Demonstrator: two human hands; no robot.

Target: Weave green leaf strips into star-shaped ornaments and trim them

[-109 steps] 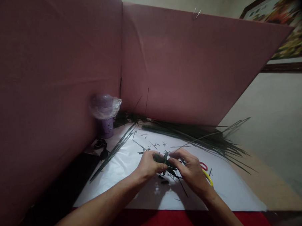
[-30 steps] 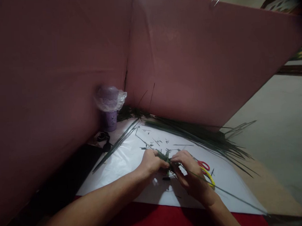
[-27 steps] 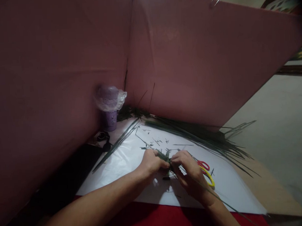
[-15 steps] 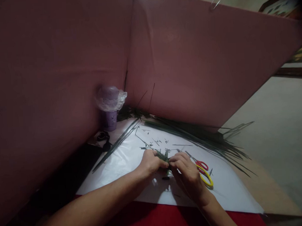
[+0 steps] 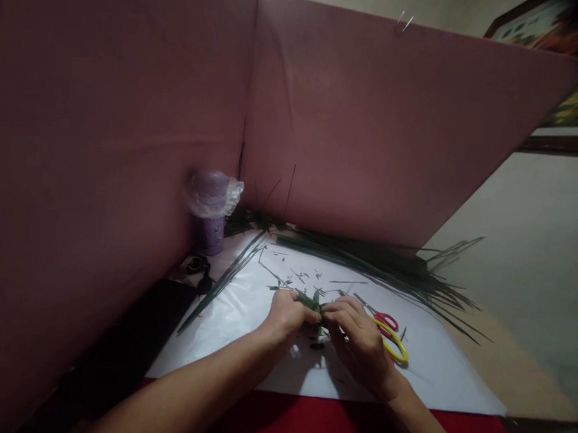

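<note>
A small green piece of woven or folded leaf strips point(image 5: 316, 300) is held between both hands above a white sheet point(image 5: 245, 308). My left hand point(image 5: 289, 312) pinches its left side, thumb pointing right. From the right, my right hand point(image 5: 353, 322) has its fingertips closed on the piece's right side. Their fingertips nearly meet, and the fingers hide part of the leaf piece. Scissors with red and yellow handles point(image 5: 394, 343) lie just right of my right hand. Small green clippings point(image 5: 301, 276) are scattered beyond the hands.
Long green leaf strips point(image 5: 367, 254) lie along the back right of the sheet, with thinner ones point(image 5: 224, 277) at the left. A purple cup with clear plastic point(image 5: 213, 229) stands in the back left corner. Pink panels point(image 5: 361, 124) rise behind. Red cloth point(image 5: 288, 421) lines the front.
Both hands stay at the leaf piece with almost the same hold. The view has shifted slightly, so the background sits a little lower.
</note>
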